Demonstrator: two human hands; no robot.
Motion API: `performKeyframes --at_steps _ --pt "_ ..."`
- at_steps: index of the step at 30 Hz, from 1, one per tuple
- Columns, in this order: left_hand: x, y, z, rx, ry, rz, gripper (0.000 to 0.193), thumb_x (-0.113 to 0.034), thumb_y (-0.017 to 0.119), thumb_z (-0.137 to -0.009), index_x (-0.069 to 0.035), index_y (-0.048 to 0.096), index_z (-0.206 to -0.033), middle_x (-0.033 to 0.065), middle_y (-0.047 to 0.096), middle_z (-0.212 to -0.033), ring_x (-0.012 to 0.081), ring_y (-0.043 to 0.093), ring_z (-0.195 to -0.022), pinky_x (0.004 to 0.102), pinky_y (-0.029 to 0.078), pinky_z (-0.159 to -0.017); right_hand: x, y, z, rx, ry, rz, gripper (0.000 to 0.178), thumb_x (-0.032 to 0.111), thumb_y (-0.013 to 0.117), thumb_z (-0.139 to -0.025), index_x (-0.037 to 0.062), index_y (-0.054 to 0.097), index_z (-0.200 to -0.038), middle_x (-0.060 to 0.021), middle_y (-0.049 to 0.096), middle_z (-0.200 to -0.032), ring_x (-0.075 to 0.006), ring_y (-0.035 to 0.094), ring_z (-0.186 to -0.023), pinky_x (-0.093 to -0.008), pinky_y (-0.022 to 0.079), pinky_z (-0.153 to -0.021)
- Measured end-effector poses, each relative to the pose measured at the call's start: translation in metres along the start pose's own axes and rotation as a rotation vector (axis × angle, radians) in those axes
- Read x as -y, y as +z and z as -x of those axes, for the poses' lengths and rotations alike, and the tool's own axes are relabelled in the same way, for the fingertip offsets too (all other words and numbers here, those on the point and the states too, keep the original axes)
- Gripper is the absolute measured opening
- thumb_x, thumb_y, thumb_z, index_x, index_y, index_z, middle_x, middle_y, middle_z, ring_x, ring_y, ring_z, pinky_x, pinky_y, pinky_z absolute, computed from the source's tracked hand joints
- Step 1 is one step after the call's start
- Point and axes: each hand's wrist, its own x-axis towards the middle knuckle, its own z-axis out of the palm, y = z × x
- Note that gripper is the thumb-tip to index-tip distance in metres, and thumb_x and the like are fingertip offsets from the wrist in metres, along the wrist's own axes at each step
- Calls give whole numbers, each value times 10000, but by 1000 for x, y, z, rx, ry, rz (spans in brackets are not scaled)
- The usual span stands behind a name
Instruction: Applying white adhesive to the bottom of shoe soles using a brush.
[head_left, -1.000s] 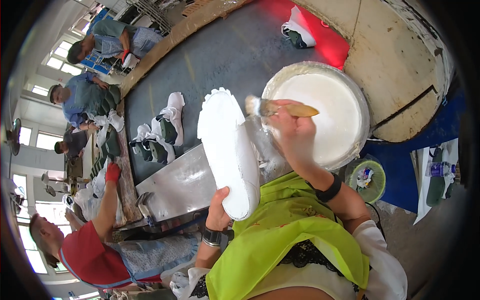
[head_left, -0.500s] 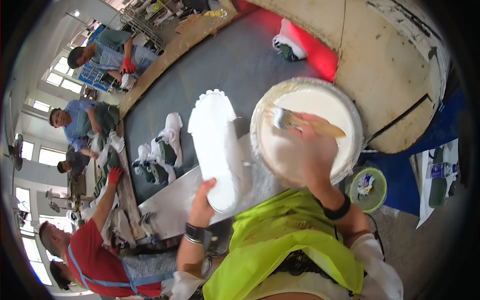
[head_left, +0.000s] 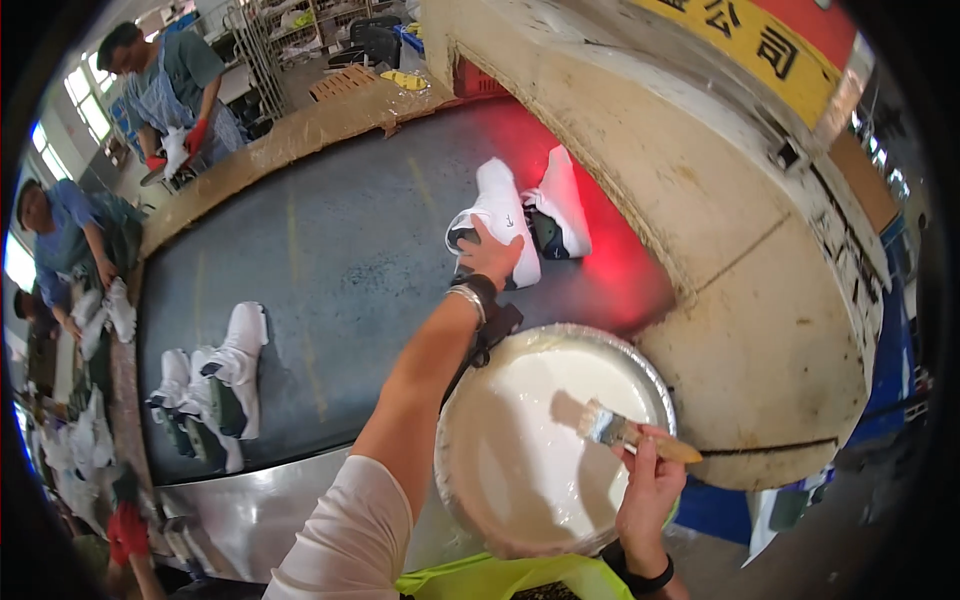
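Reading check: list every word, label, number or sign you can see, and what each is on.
Yellow-and-red sign, upper right: large dark characters, partly cut off above; wording not copied here.
White shoe under the left hand: small dark mark, too small to tell if it is lettering.
Brush in the right hand: no legible lettering.

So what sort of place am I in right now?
Probably a shoe factory workshop: white and dark shoes lie on a wide dark work surface, a tub of white liquid stands nearby, and a co-worker in red gloves stands across from you.
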Motion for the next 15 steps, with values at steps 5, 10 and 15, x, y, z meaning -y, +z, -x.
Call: performKeyframes --at_steps 5,10,15 --pt "83 -91 -55 371 273 326 826 -483 590 -890 -136 194 -1526 185 316 -1512 234 347 -1365 401 267 -1111 13 16 3 108 -3 45 216 106 488 -987 -61 535 -1116 -151 588 -1115 -182 599 -991 -317 569 -787" --pt "165 -206 47 -133 330 -608 885 -539 648 -814 13 340 -1434 249 333 -1465 392 291 -1376 516 253 -1105 44 -19 -9 85 -82 -6 297 174 516 -990 -60 547 -1170 -147 593 -1103 -167 600 -988 -303 545 -808" --pt "302 -333 105 -870 298 -962 900 -561 687 -753 96 439 -1316 272 380 -1407 441 301 -1340 536 263 -1088 77 -52 -11 -37 -252 -67 344 216 534 -991 -80 568 -1163 -97 594 -993 -136 588 -909 -278 526 -809"
